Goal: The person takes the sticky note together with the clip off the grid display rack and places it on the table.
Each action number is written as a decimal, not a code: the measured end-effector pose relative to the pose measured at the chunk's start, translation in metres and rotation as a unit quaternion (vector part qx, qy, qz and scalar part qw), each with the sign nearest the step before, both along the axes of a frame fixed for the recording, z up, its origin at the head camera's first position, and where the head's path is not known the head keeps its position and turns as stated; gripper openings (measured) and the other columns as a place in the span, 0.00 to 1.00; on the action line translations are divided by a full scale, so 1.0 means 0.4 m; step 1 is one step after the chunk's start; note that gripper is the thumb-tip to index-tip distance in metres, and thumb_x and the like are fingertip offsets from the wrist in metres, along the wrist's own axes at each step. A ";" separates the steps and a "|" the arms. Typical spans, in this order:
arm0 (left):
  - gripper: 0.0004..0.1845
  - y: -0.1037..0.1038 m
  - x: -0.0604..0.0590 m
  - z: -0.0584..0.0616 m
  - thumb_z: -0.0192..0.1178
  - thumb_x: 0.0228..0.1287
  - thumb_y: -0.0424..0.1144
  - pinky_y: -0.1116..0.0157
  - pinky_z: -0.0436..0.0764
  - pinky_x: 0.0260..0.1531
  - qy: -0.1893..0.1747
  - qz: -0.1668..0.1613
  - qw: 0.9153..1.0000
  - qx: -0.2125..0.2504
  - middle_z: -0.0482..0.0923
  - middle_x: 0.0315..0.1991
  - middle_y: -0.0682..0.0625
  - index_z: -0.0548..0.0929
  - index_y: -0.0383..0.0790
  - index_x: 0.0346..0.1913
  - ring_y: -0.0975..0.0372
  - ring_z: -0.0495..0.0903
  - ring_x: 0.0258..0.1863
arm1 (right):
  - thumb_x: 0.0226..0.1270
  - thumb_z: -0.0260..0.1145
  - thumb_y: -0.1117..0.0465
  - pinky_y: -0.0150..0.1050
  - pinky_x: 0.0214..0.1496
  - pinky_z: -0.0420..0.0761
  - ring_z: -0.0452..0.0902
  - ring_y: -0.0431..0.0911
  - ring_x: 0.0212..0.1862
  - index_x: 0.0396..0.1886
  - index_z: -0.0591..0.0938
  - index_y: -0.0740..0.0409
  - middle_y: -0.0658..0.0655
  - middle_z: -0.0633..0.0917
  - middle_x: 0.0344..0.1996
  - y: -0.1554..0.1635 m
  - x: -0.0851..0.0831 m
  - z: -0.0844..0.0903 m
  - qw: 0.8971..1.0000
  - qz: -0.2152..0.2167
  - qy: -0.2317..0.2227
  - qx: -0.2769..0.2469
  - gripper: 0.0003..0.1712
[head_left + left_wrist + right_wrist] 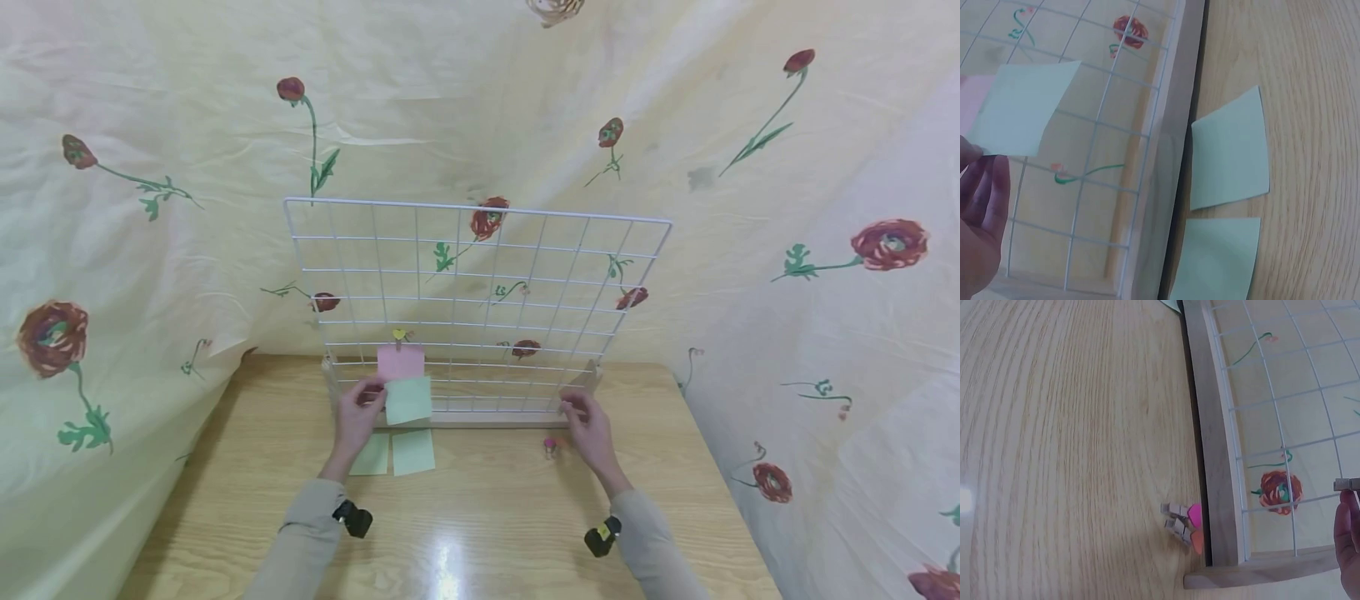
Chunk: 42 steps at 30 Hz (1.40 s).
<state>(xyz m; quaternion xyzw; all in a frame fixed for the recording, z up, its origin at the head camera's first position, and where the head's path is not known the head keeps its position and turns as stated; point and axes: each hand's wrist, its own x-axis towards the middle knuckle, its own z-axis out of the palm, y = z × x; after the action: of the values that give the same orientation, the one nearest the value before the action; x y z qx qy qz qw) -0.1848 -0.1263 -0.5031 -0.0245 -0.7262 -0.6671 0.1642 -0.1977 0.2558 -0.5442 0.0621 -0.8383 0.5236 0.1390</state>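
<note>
My left hand [358, 417] pinches a pale green paper note [408, 400] by its left edge, in front of the white wire grid [540, 213]. That note overlaps the lower part of a pink note [400, 362], which hangs on the grid under a clothespin with a yellow heart [399, 335]. Near the grid's lower right corner, my right hand [590, 429] holds a small wooden clothespin [1346, 484] at the fingertips; part of it lies outside the right wrist view.
The grid stands in a wooden base [495, 419] on the wooden table. Two more green notes, one [413, 452] beside the other [371, 456], lie before it. Two clothespins, one pink-topped [1179, 511] and one orange-topped [1180, 531], lie by the base's right end. Flowered cloth hangs behind.
</note>
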 end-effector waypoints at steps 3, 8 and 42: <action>0.08 -0.014 -0.003 -0.005 0.57 0.58 0.15 0.69 0.84 0.32 -0.015 -0.008 1.000 0.015 0.77 0.37 0.27 0.76 0.15 0.41 0.59 0.80 0.31 | 0.70 0.59 0.70 0.37 0.51 0.79 0.78 0.58 0.49 0.52 0.76 0.70 0.70 0.81 0.47 0.004 0.004 0.002 1.000 0.004 0.002 0.001 0.13; 0.08 -0.035 -0.013 -0.031 0.57 0.58 0.15 0.71 0.84 0.31 -0.030 -0.005 0.999 0.022 0.77 0.37 0.28 0.76 0.15 0.41 0.62 0.80 0.30 | 0.70 0.58 0.71 0.51 0.54 0.78 0.77 0.60 0.51 0.51 0.76 0.69 0.71 0.80 0.48 0.008 0.012 0.010 1.000 0.005 -0.012 -0.003 0.12; 0.10 -0.162 0.036 -0.143 0.59 0.63 0.22 0.58 0.85 0.39 -0.126 0.041 0.989 -0.070 0.79 0.44 0.32 0.78 0.24 0.47 0.55 0.82 0.37 | 0.71 0.59 0.68 0.52 0.51 0.81 0.78 0.59 0.48 0.50 0.77 0.71 0.68 0.82 0.46 0.084 0.031 -0.094 0.998 -0.006 -0.036 0.046 0.13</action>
<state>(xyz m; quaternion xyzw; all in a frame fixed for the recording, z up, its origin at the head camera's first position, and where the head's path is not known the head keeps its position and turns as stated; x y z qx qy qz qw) -0.1703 -0.1913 -0.5603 0.0776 -0.7863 -0.6054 0.0963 -0.1852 0.2893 -0.5820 0.0446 -0.8664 0.4854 0.1087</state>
